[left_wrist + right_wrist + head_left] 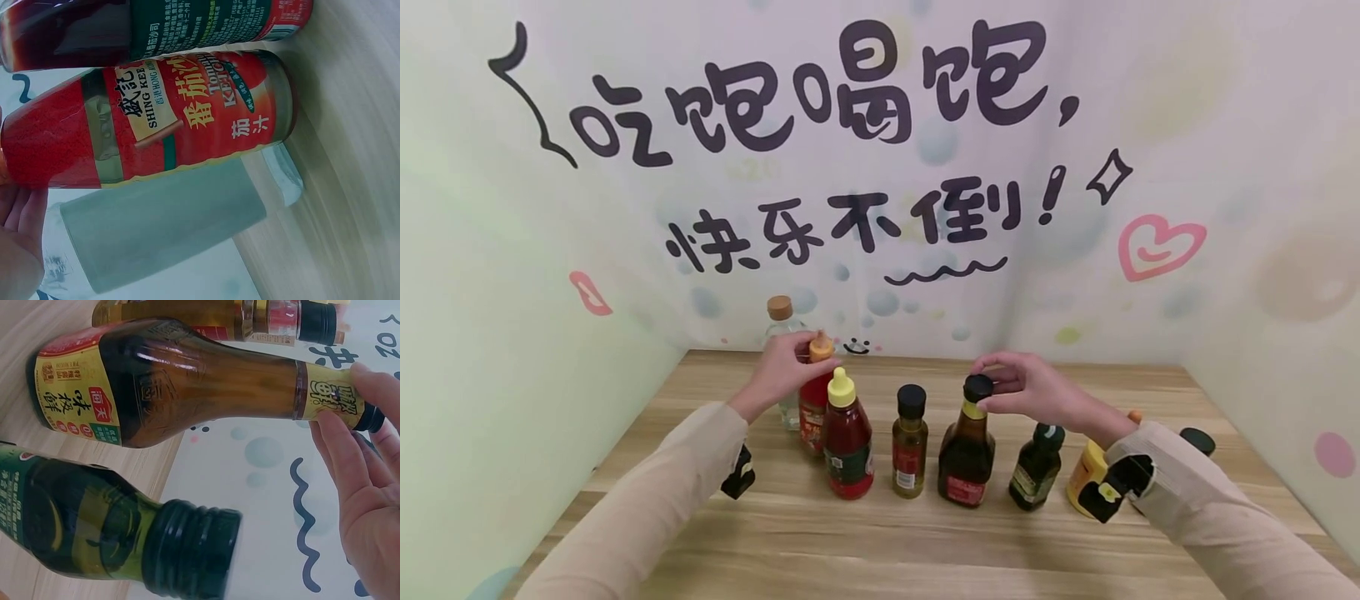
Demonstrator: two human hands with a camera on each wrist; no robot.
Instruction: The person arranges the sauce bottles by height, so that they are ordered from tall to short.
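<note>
At the left, my left hand grips the neck of a red ketchup bottle with an orange cap. The left wrist view shows that bottle's tomato ketchup label and part of the left hand at its neck. My right hand pinches the top of a brown soy sauce bottle, just below its black cap. In the right wrist view, the right hand's thumb and fingers lie around the yellow neck band of the soy sauce bottle. Both bottles stand upright.
On the wooden table between my hands stand a dark red yellow-capped squeeze bottle and a small black-capped bottle. A corked clear bottle stands behind the left hand. Rightward are a green bottle and a yellow bottle.
</note>
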